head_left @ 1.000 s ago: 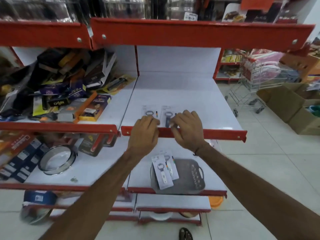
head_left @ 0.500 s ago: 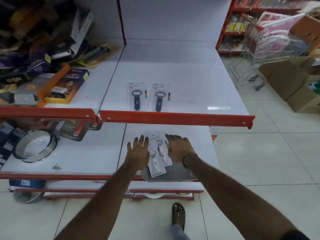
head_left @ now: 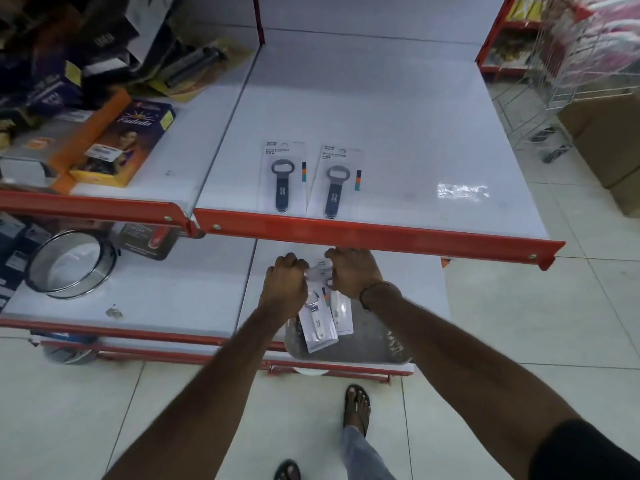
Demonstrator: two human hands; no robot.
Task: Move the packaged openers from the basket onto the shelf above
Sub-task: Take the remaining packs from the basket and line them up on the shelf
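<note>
Two packaged bottle openers with dark handles (head_left: 282,180) (head_left: 335,184) lie side by side on the white upper shelf (head_left: 398,150), close behind its red front lip. Below, a grey basket (head_left: 374,344) sits on the lower shelf. My left hand (head_left: 285,289) is closed on the top of a white-handled packaged opener (head_left: 318,323). My right hand (head_left: 353,275) is closed on the top of a second packaged opener (head_left: 341,315) beside it. Both packs hang over the basket.
The left shelf bays hold boxed goods (head_left: 114,147) and a round metal sieve (head_left: 71,263). A wire trolley (head_left: 554,81) and cardboard boxes (head_left: 606,140) stand on the tiled floor at right. My sandalled foot (head_left: 356,407) is below the bottom shelf.
My hands left the upper shelf, where two openers stay, and dropped to the basket. They went from spread flat over the packs to closed on one pack each.
</note>
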